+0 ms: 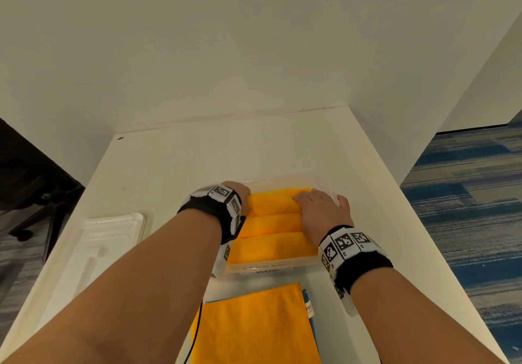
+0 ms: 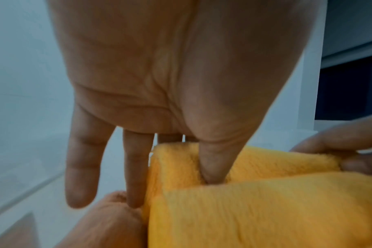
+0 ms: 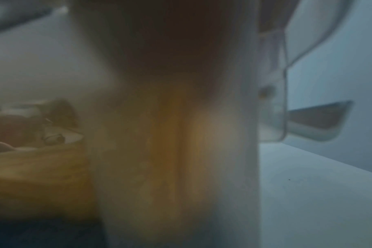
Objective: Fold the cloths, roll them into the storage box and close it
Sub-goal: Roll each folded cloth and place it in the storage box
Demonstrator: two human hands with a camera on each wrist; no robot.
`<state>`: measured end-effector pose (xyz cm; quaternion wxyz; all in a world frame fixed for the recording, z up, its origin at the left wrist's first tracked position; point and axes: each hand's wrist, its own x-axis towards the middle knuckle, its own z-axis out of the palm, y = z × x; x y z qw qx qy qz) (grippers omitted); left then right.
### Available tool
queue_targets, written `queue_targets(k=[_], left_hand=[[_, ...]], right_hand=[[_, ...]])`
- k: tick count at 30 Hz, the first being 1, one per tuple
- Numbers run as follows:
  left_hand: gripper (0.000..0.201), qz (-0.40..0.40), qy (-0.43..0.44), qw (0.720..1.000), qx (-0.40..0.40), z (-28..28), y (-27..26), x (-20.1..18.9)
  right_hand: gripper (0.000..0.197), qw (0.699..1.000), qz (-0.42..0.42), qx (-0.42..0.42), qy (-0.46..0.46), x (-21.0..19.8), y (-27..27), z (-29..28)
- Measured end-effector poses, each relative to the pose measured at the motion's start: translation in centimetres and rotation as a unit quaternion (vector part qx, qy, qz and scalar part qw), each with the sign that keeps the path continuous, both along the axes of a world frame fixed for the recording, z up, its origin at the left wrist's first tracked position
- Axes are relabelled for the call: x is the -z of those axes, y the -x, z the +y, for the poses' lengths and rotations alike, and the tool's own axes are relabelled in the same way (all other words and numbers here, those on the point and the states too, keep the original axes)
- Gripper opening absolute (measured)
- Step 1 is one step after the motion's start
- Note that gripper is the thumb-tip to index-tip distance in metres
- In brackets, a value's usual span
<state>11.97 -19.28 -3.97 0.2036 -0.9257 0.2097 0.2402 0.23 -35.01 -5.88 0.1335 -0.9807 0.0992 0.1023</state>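
Nearest the camera, a flat orange cloth (image 1: 254,327) is lying unrolled on the white surface (image 1: 158,165), with the edge of a blue cloth (image 1: 306,296) peeking out beneath it on the right, so there is folding and rolling to come. Just beyond, the clear storage box (image 1: 271,268) is sitting open, and three orange rolls are lying side by side inside it: the near roll (image 1: 271,246), the middle roll (image 1: 275,222) and the far roll (image 1: 271,202).

Both hands are working on that far roll. The left hand (image 1: 240,194) is at its left end; in the left wrist view its thumb (image 2: 212,161) is pressing down into the plush fabric while the fingers (image 2: 81,176) are hanging straight alongside, nothing gripped. The right hand (image 1: 319,208) is lying flat, fingers extended over the roll's right end, tucking it down. The right wrist view is too blurred to add anything.

The lid (image 1: 104,239) is resting well apart on the left of the surface, so closing is not yet done. By my reckoning the job is past halfway: three rolls are in, at least two cloths are waiting, then the lid goes on.
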Motion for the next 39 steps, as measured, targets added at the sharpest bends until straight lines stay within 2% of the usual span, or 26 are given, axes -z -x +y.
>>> queue_targets(k=[3, 5, 10, 13, 19, 22, 28, 30, 32, 36, 37, 38, 39], left_hand=[[0.058, 0.041, 0.023, 0.999, -0.022, 0.3, 0.5, 1.3], [0.059, 0.053, 0.05, 0.996, -0.044, 0.4, 0.6, 1.0], [0.025, 0.017, 0.134, 0.99, -0.043, 1.5, 0.4, -0.6], [0.008, 0.002, 0.164, 0.984, -0.075, 2.6, 0.8, -1.5], [0.022, -0.036, 0.184, 0.977, -0.103, 4.2, 3.3, -4.8], [0.019, -0.039, 0.185, 0.975, -0.117, 5.3, 4.9, -5.0], [0.037, -0.021, 0.172, 0.974, -0.143, 7.7, 9.5, -6.0], [0.034, 0.023, 0.207, 0.958, -0.196, 8.7, 10.8, -5.5], [0.025, 0.074, 0.272, 0.92, -0.274, 9.8, 12.1, -4.5], [0.028, 0.13, 0.325, 0.846, -0.402, 12.4, 15.0, -1.9], [0.028, 0.14, 0.328, 0.835, -0.419, 12.8, 15.5, -1.3], [0.029, 0.137, 0.32, 0.835, -0.425, 13.2, 15.8, -0.5], [0.033, 0.121, 0.298, 0.851, -0.416, 13.4, 16.2, 0.1]], right_hand=[[0.06, 1.0, 0.026, -0.007, 0.002, -0.2, -0.1, 0.0], [0.06, 1.0, 0.022, -0.005, -0.007, -0.3, 0.0, 0.0], [0.06, 0.999, -0.036, 0.013, -0.014, -0.5, 1.0, 0.2], [0.06, 0.998, -0.053, 0.012, -0.008, -1.1, 1.8, 0.6], [0.047, 0.996, -0.091, -0.006, -0.024, -2.1, 4.1, 2.6], [0.042, 0.992, -0.116, -0.033, -0.027, -2.3, 5.5, 4.0], [0.034, 0.989, -0.118, -0.087, -0.022, -2.8, 8.6, 6.6], [0.03, 0.987, -0.115, -0.11, -0.028, -2.8, 9.6, 7.4], [0.027, 0.986, -0.099, -0.13, -0.04, -2.6, 10.4, 7.9], [0.024, 0.986, -0.059, -0.147, -0.044, -2.0, 11.7, 8.5], [0.023, 0.987, -0.056, -0.145, -0.045, -1.9, 11.9, 8.4], [0.023, 0.987, -0.054, -0.144, -0.047, -1.9, 12.1, 8.4], [0.024, 0.987, -0.051, -0.143, -0.048, -1.9, 12.2, 8.4]])
